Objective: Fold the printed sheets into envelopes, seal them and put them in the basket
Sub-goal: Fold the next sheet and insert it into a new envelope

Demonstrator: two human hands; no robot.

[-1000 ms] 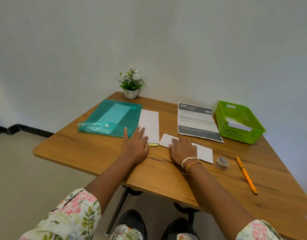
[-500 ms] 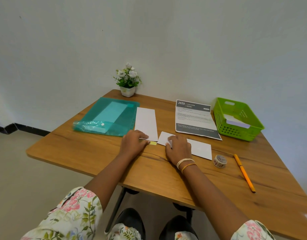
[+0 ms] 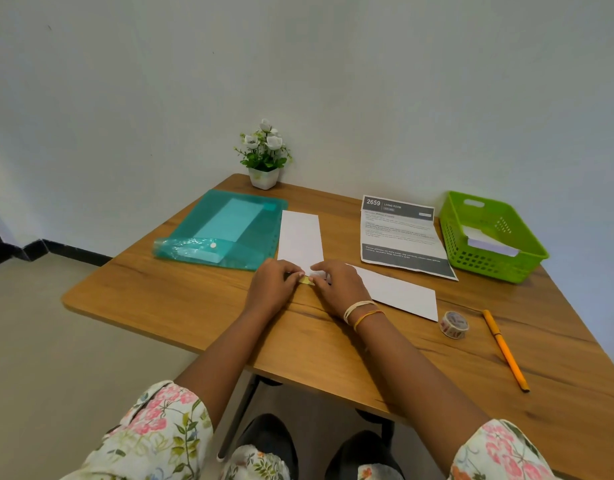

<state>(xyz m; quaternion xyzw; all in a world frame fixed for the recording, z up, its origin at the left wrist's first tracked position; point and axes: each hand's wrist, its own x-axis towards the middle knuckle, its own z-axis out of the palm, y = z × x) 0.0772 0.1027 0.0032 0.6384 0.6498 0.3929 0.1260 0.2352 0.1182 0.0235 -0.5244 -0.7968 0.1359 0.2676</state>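
Wooden table (image 3: 201,306) inspected left to right. At ten o'clock on the tabletop lies a teal plastic folder (image 3: 226,230), flat, with a white sheet visible through it. Behind it, at eleven o'clock in the table's far corner, stands a small potted plant (image 3: 264,157) with white flowers.

Just right of the folder lies a long white envelope (image 3: 300,237), its near end running under the fingers. At the table's centre the left hand (image 3: 274,289) and right hand (image 3: 340,289) are drawn together, fingertips curled and meeting on a small yellow strip (image 3: 306,280) at the envelope's near end. Both appear to pinch the strip; which paper it is attached to cannot be told.

Under the right hand, extending toward three o'clock, lies a second white envelope (image 3: 399,292), flat. Beyond it, at one o'clock, lies a printed sheet (image 3: 402,237), unfolded, with dark header and footer bands.

At two o'clock stands the green basket (image 3: 454,230), holding white paper. At four o'clock sit a roll of patterned tape (image 3: 454,324) and, just right of it, an orange pen (image 3: 505,349).
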